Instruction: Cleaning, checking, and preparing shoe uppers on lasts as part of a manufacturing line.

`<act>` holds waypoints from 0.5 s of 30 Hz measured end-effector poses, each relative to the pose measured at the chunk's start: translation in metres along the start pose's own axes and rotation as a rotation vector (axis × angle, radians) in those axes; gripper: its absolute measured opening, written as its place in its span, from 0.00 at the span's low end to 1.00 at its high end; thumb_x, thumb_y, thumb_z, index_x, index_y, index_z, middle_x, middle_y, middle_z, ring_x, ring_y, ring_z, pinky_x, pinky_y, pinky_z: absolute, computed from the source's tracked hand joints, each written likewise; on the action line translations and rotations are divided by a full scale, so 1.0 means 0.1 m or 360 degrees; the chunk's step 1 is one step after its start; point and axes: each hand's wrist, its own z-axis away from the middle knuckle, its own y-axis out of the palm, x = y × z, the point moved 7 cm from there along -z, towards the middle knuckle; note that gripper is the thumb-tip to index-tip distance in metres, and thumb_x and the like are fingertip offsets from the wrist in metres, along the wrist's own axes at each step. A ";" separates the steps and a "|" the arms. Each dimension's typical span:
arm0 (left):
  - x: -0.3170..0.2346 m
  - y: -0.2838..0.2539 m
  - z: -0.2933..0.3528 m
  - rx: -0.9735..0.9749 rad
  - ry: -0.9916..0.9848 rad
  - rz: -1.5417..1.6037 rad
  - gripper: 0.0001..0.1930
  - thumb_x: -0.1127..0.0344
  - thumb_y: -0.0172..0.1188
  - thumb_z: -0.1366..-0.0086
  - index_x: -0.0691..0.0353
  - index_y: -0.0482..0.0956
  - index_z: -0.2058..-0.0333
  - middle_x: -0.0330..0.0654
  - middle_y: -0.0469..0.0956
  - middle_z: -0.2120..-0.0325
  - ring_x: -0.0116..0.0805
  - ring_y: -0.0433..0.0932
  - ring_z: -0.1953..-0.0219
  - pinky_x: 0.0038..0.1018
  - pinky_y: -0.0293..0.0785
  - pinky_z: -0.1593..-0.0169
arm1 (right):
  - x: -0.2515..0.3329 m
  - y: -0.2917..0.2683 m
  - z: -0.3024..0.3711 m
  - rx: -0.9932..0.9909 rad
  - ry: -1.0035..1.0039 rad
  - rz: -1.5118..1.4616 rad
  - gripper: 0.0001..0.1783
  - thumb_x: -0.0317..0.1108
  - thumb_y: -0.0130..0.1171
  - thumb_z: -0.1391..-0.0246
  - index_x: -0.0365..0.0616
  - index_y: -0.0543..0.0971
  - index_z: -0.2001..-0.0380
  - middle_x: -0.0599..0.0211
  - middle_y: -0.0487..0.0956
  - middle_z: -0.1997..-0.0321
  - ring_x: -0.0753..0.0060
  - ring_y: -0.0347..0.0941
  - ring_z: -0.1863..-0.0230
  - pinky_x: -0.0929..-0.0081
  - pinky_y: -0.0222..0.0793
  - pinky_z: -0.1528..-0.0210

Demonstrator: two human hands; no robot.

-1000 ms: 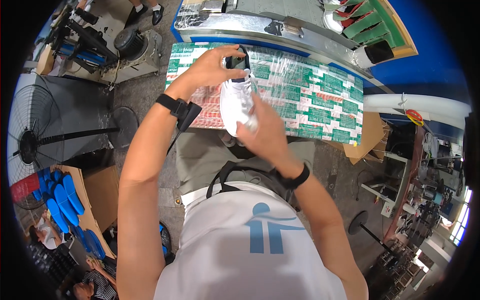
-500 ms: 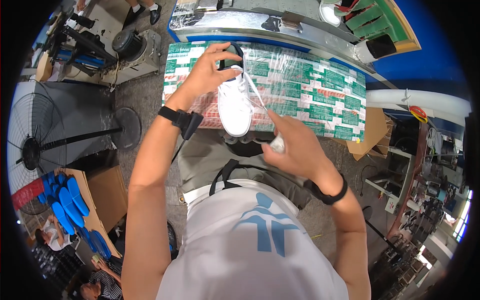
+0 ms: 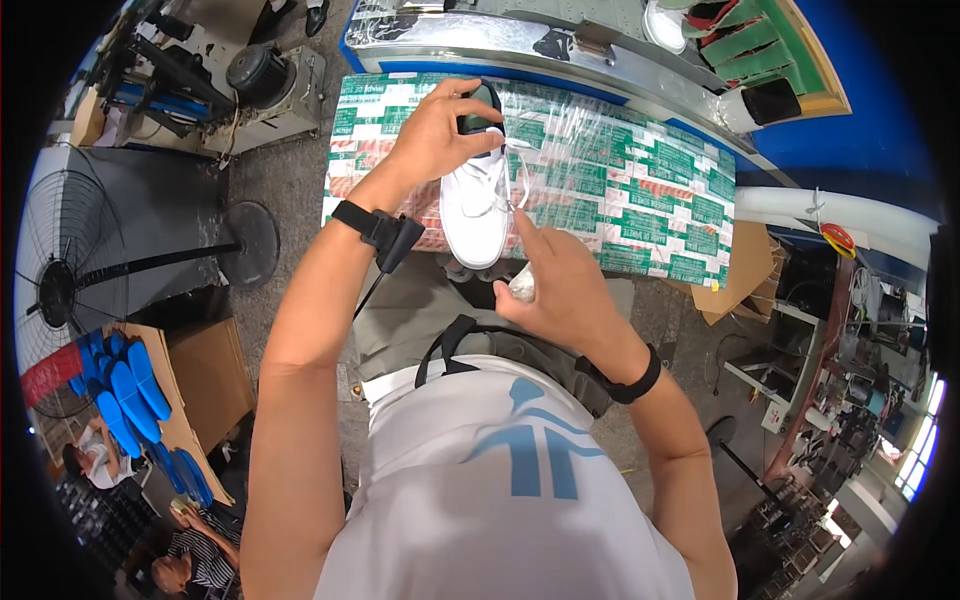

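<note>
A white lace-up sneaker [image 3: 474,222] with a dark inner lining lies on a wrapped package, toe toward me. My left hand [image 3: 440,138] is closed on its heel end, thumb at the tongue and fingers over the collar. A white shoelace [image 3: 525,178] curves in a loose loop off the shoe's right side. My right hand [image 3: 562,285] is beside the shoe, its index fingertip at the lower end of that loop. Its other fingers and thumb close around a crumpled white wad [image 3: 523,283], whose kind I cannot make out.
Green-and-white printed plastic film covers the package [image 3: 650,200]. Behind it runs a metal-edged machine bed [image 3: 480,38] with another white shoe [image 3: 665,25]. At left stand a floor fan [image 3: 60,290] and blue shoe-shaped pieces [image 3: 130,400] on cardboard. Two people are at lower left.
My right hand has moved left, closer to the shoe. The lace, drawn straight toward my fingertip before, now bends in a slack loop. My left hand keeps its hold.
</note>
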 end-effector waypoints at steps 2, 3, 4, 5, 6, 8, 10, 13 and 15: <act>-0.01 0.00 -0.03 0.0007 -0.0024 -0.0020 0.16 0.60 0.82 0.36 0.48 0.94 0.49 0.53 0.71 0.26 0.54 0.72 0.25 0.48 0.72 0.27 | -0.01 0.07 -0.07 -0.0042 -0.0013 0.0082 0.51 0.44 0.79 0.52 0.24 0.72 0.31 0.51 0.80 0.59 0.48 0.79 0.58 0.52 0.75 0.54; -0.04 -0.02 -0.04 -0.0006 0.0014 -0.0065 0.17 0.60 0.82 0.36 0.48 0.94 0.49 0.53 0.71 0.26 0.54 0.71 0.24 0.48 0.72 0.27 | 0.02 0.08 -0.17 -0.0126 -0.0127 0.0161 0.51 0.44 0.79 0.53 0.24 0.72 0.30 0.52 0.80 0.59 0.49 0.79 0.58 0.53 0.75 0.54; -0.06 -0.02 -0.04 -0.0012 0.0049 -0.0114 0.17 0.60 0.82 0.36 0.48 0.94 0.49 0.53 0.71 0.26 0.54 0.71 0.24 0.48 0.72 0.27 | 0.05 0.10 -0.25 -0.0213 -0.0236 0.0235 0.52 0.45 0.79 0.53 0.25 0.72 0.30 0.53 0.79 0.58 0.50 0.78 0.59 0.54 0.74 0.54; -0.06 0.01 -0.06 0.0004 0.0034 -0.0088 0.17 0.59 0.83 0.36 0.48 0.94 0.49 0.52 0.71 0.26 0.53 0.71 0.24 0.47 0.73 0.27 | -0.03 0.22 -0.31 -0.0223 -0.0262 0.0237 0.52 0.45 0.78 0.53 0.25 0.72 0.30 0.52 0.80 0.57 0.49 0.78 0.58 0.55 0.74 0.53; -0.07 0.05 -0.07 0.0010 0.0040 -0.0093 0.17 0.59 0.83 0.36 0.48 0.94 0.49 0.52 0.71 0.26 0.53 0.71 0.24 0.47 0.73 0.27 | -0.13 0.32 -0.33 -0.0232 -0.0258 0.0236 0.52 0.45 0.78 0.53 0.25 0.72 0.30 0.52 0.80 0.57 0.49 0.78 0.58 0.55 0.74 0.53; -0.04 0.09 -0.06 -0.0001 0.0057 -0.0083 0.18 0.58 0.83 0.37 0.47 0.94 0.49 0.52 0.70 0.26 0.53 0.72 0.25 0.45 0.73 0.28 | -0.19 0.50 -0.41 -0.0157 -0.0265 0.0245 0.52 0.46 0.78 0.54 0.25 0.72 0.31 0.51 0.80 0.58 0.47 0.78 0.58 0.55 0.73 0.53; 0.01 0.12 -0.05 0.0014 -0.0040 0.0008 0.19 0.57 0.84 0.38 0.47 0.94 0.49 0.52 0.71 0.26 0.53 0.72 0.25 0.45 0.73 0.28 | -0.14 0.63 -0.44 -0.0120 -0.0219 0.0159 0.51 0.49 0.78 0.52 0.24 0.73 0.32 0.50 0.81 0.59 0.44 0.80 0.58 0.53 0.75 0.55; 0.10 0.07 0.04 -0.0068 0.0013 -0.0140 0.18 0.58 0.85 0.39 0.48 0.94 0.50 0.52 0.74 0.29 0.53 0.72 0.25 0.45 0.72 0.27 | -0.02 0.72 -0.50 0.0003 0.0183 -0.0189 0.48 0.50 0.78 0.50 0.25 0.76 0.35 0.47 0.84 0.59 0.41 0.82 0.55 0.47 0.79 0.56; -0.03 -0.09 -0.04 -0.0048 0.0048 -0.0145 0.18 0.58 0.84 0.39 0.48 0.94 0.50 0.51 0.73 0.28 0.53 0.72 0.25 0.46 0.71 0.26 | 0.17 0.49 -0.28 -0.0063 0.0048 -0.0198 0.50 0.49 0.78 0.50 0.26 0.74 0.32 0.47 0.83 0.57 0.42 0.83 0.54 0.47 0.79 0.53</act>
